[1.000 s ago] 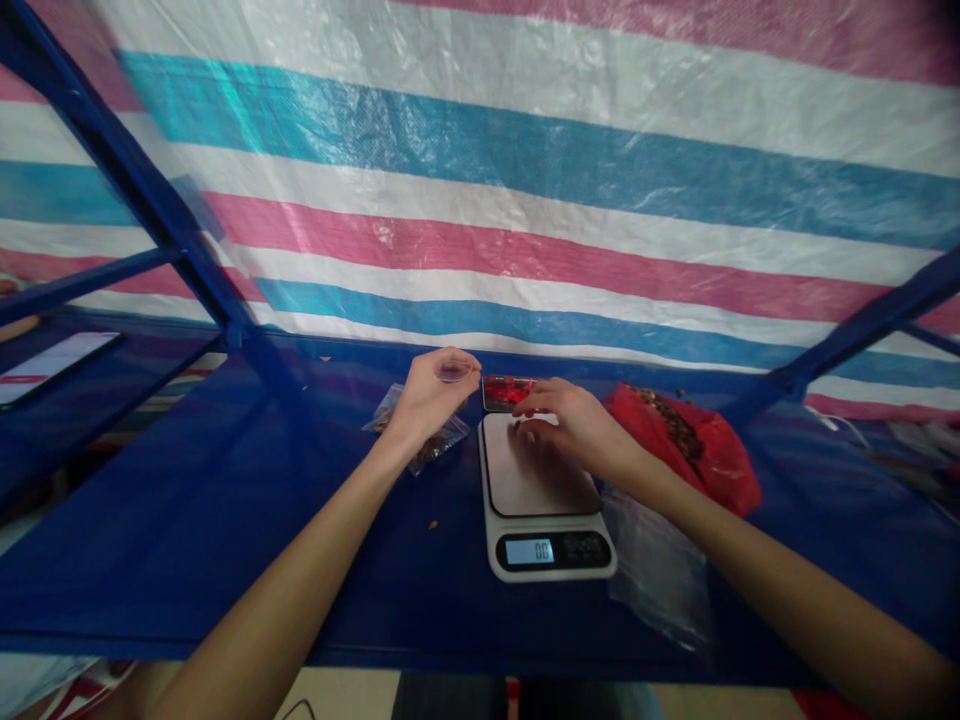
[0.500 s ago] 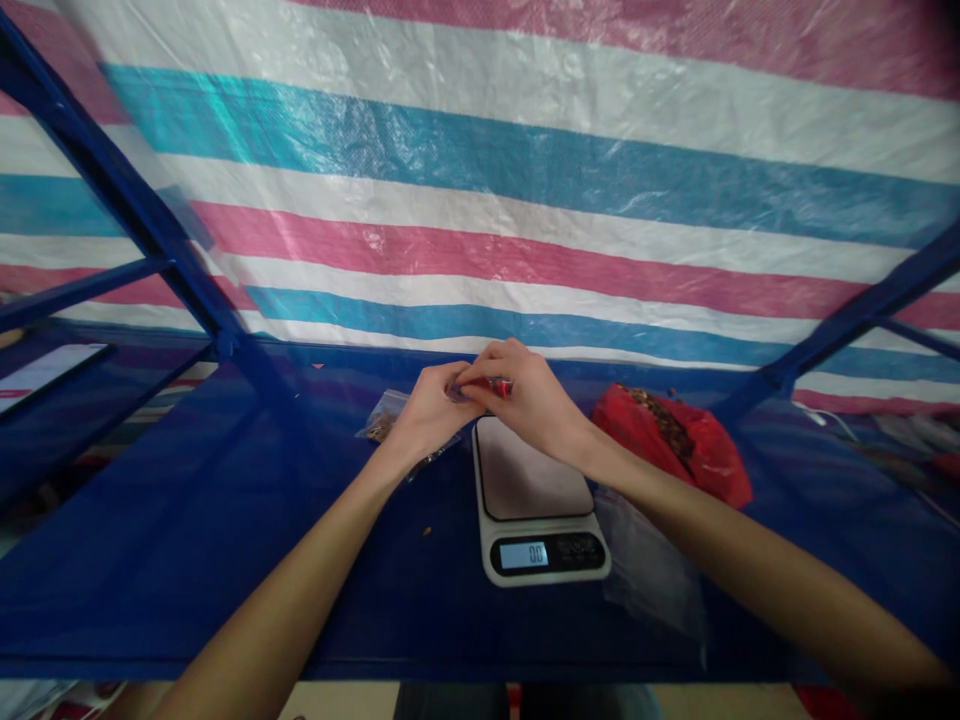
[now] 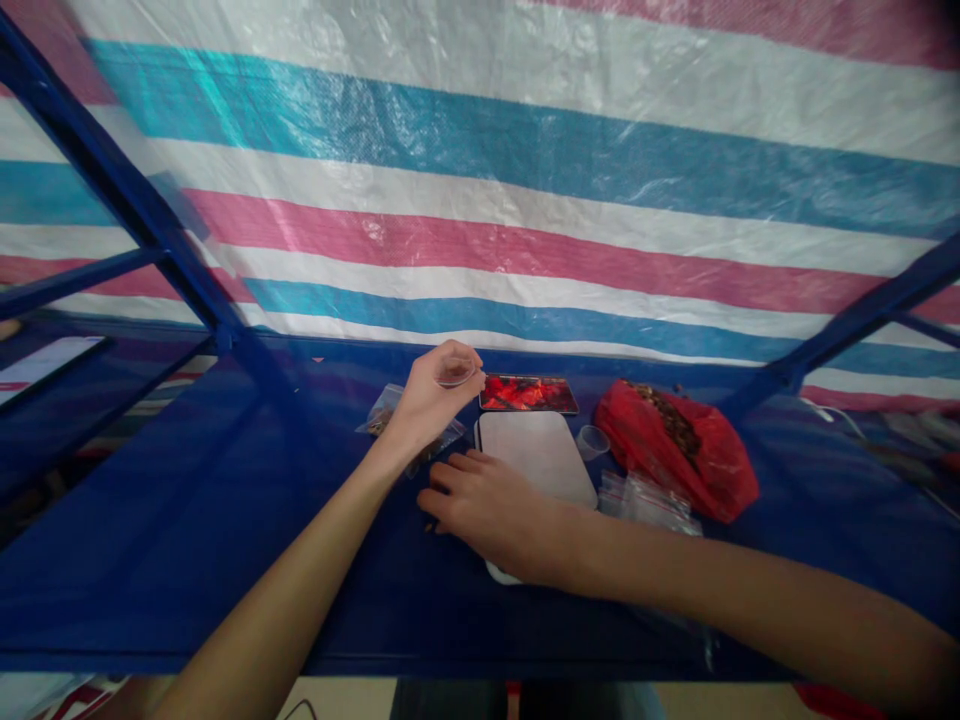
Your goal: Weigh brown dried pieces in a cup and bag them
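Note:
My left hand (image 3: 427, 398) is closed around a small clear plastic cup (image 3: 455, 374), held up behind and left of the kitchen scale (image 3: 536, 445). Lower down, my right hand (image 3: 495, 510) reaches across the scale's front part and hides its display. Its fingers are bent and a little apart, with the tips close to the blue table beside a tiny brown piece (image 3: 429, 527). Partly behind my left wrist lie clear zip bags (image 3: 382, 412) with brown bits in them. Another clear plastic cup (image 3: 592, 442) is at the scale's right side.
A red plastic bag (image 3: 720, 460) full of brown dried pieces lies open at the right. In front of it are flat clear zip bags (image 3: 652, 503). Behind the scale rests a phone (image 3: 529, 393) with a red picture. Blue metal posts (image 3: 161, 245) flank the striped sheet (image 3: 525, 240).
My right hand has left my left hand and moved down toward the front, over the scale. The cup in my left hand, the phone and the second cup have come into sight.

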A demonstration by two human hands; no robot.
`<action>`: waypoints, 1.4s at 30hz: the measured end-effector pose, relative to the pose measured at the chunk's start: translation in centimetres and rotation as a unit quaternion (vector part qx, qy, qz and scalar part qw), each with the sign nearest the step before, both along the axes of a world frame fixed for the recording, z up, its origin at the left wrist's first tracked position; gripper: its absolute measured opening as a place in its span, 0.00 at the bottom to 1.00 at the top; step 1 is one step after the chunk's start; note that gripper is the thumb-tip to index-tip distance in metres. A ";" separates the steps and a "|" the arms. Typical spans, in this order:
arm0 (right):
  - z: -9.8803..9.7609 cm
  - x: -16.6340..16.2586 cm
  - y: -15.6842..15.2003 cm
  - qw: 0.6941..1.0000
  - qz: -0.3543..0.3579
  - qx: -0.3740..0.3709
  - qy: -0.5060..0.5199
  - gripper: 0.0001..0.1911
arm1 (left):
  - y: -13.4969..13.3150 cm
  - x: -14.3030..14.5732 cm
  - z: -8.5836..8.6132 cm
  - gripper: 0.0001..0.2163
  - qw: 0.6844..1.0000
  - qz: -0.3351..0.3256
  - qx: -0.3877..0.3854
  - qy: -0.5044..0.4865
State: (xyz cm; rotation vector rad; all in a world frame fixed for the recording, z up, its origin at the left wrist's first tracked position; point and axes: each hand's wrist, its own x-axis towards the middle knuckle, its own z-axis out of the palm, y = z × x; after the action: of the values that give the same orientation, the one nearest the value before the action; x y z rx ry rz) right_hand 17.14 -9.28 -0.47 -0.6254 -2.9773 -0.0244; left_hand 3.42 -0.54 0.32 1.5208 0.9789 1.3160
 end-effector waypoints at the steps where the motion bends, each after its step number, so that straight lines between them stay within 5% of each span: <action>1: -0.1 -0.2 0.0 1.000 0.013 0.002 -0.003 0.09 | -0.1 0.1 0.0 0.09 1.000 -0.001 -0.004 0.003; 10: 1.7 0.3 -0.1 1.000 0.025 -0.001 -0.012 0.08 | 0.2 0.0 -0.1 0.07 1.000 -0.002 0.013 0.028; 13: 4.3 2.1 1.6 0.990 -0.063 -0.026 0.127 0.05 | -0.1 0.1 0.3 0.07 0.998 -0.027 0.025 0.044; 15: 6.1 3.5 3.3 0.957 -0.143 -0.052 0.248 0.06 | -0.5 0.4 0.5 0.06 0.997 -0.051 0.026 0.051; 18: 7.9 4.9 5.5 0.929 -0.174 -0.079 0.317 0.05 | -1.0 0.9 0.7 0.06 0.995 -0.075 0.016 0.064; 23: 8.6 5.5 7.4 0.956 -0.141 -0.092 0.242 0.09 | -1.4 1.1 0.8 0.07 0.995 -0.084 0.008 0.054; 28: 10.3 6.9 8.6 0.976 -0.036 -0.109 0.186 0.11 | -1.0 1.0 2.0 0.13 0.993 -0.109 -0.049 -0.005; 33: 11.9 9.0 9.8 0.962 -0.054 -0.074 0.256 0.07 | -0.2 2.5 4.4 0.19 0.983 -0.160 -0.083 -0.040; 36: 11.7 9.8 10.4 0.927 -0.112 -0.070 0.352 0.05 | 0.9 4.1 5.6 0.18 0.974 -0.205 -0.075 -0.068; 42: 10.0 10.4 12.1 0.771 -0.187 -0.226 0.566 0.13 | 2.2 7.0 6.5 0.20 0.967 -0.192 -0.075 -0.148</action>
State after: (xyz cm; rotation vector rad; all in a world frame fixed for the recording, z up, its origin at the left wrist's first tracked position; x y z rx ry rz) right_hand 27.56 2.79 9.50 -0.8466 -1.6343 0.7643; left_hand 10.41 1.69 6.84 1.2744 0.5463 1.1209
